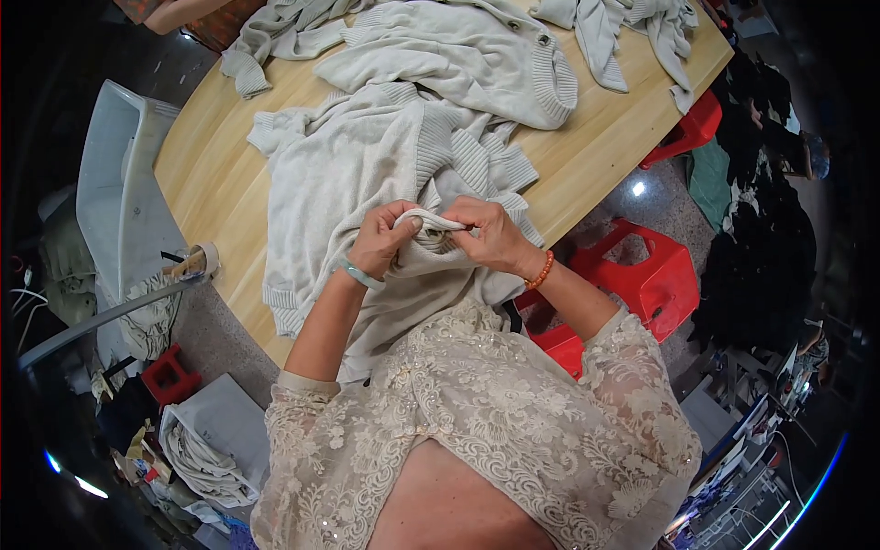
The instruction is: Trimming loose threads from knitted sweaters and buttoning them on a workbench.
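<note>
A light grey knitted cardigan (339, 183) lies spread on the wooden table in front of me, its lower part hanging toward my lap. My left hand (383, 238) pinches a folded knit edge of it between thumb and fingers. Just to the right, my right hand (490, 236) is closed on the same edge, so a short stretch of band runs between both hands. Something dark and small, perhaps a button, shows below that band; I cannot make it out fully. Ribbed cuffs and bands lie bunched beyond my right hand.
More grey knitwear (440, 55) is heaped farther back on the wooden table (215, 174). Red plastic stools (646, 275) stand at the right, near a black fabric pile (761, 247). White bins (115, 174) are at the left, beside a metal bar (110, 321). Another person's arm (179, 13) shows at top left.
</note>
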A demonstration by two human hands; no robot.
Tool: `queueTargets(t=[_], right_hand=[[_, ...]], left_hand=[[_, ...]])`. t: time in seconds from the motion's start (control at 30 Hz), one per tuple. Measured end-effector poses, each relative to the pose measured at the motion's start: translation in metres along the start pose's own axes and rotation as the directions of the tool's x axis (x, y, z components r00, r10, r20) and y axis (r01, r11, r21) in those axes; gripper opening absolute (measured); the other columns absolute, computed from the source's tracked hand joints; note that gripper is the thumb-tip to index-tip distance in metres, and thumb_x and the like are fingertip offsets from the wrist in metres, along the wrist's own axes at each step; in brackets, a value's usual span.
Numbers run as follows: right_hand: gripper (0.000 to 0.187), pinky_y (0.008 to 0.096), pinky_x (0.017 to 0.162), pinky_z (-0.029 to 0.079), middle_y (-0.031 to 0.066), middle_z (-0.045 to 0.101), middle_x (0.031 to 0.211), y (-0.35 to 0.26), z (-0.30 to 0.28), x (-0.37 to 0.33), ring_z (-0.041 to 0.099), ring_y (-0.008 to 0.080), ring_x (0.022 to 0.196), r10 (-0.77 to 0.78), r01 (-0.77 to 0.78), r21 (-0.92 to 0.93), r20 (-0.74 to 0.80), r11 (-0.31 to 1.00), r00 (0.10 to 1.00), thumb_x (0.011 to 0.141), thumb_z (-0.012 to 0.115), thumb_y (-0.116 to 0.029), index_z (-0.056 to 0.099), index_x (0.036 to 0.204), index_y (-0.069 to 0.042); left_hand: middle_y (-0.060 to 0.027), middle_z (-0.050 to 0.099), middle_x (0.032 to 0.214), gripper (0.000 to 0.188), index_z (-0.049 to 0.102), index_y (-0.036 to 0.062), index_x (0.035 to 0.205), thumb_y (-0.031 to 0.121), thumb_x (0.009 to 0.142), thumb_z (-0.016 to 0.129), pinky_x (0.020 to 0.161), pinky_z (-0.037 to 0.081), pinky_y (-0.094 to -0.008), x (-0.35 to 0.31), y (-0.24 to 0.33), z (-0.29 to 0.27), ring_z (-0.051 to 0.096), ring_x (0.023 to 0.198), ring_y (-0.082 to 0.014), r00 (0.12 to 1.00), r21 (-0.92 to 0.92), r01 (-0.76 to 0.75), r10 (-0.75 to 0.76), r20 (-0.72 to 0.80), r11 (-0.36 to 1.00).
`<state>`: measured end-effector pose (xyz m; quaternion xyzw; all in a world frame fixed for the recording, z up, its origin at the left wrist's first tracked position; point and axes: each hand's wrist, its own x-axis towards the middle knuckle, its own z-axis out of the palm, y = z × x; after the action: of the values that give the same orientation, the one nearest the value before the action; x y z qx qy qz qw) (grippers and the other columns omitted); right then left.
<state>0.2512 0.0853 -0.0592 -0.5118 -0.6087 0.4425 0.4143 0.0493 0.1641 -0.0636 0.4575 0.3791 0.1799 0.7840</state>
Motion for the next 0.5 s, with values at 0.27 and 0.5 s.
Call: queueTargets(t=[0.27,0.5], right_hand=[[0.015,0.0244,0.066,0.046,0.0047,0.062,0.082,0.004,-0.017,0.020,0.058,0.0120,0.074,0.021,-0.053,0.129,0.239,0.990,0.971,0.080,0.059,0.000,0.065,0.094,0.002],[0.025,0.0177,0.048,0.044,-0.0012,0.065,0.077,0.006,-0.004,0.019,0.053,0.0022,0.054,0.394,-0.487,0.650,0.298,0.583,0.869,0.091,0.064,-0.027,0.066,0.093,-0.002]], left_hand=[[0.0037,0.062,0.083,0.016,0.063,0.0003,0.099,0.013,0.090,0.063,0.053,0.038,-0.0154,0.001,-0.016,-0.005,0.047,0.064,0.0004,0.999,0.105,-0.051,0.053,-0.014,0.993],[-0.0043,0.059,0.109,0.045,0.053,0.0008,0.121,0.013,0.082,0.072,0.075,0.045,-0.0195,-0.035,0.002,0.016,0.056,0.093,-0.0071,0.976,0.051,-0.202,0.205,-0.068,0.978]])
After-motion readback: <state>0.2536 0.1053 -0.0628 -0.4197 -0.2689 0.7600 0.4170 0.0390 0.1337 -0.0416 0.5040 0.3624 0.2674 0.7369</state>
